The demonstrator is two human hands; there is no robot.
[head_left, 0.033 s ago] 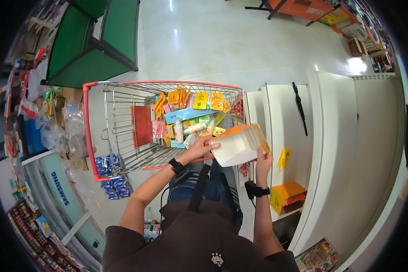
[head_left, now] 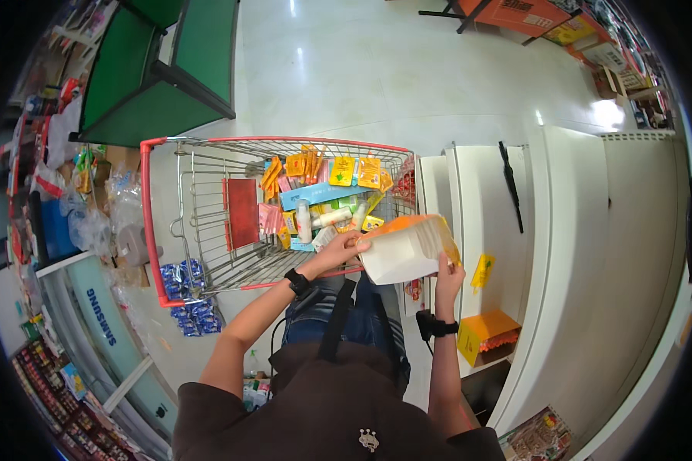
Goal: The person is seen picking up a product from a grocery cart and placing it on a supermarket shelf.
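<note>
Between both hands I hold an open cardboard box, white inside and orange-yellow outside, tilted so that its pale inside shows. My left hand pinches the box's left edge. Fingers of my right hand grip its right side. Just beyond the box stands a wire shopping cart with red rims, partly filled with small packets and bottles. Among its load are yellow packets, a long light-blue box, pink packs and a white bottle.
White shelving runs along my right, holding a yellow packet, an orange box and a black rod. Blue packs lie by the cart's left end. A green panelled stand is at the far left, with clear plastic bags nearer.
</note>
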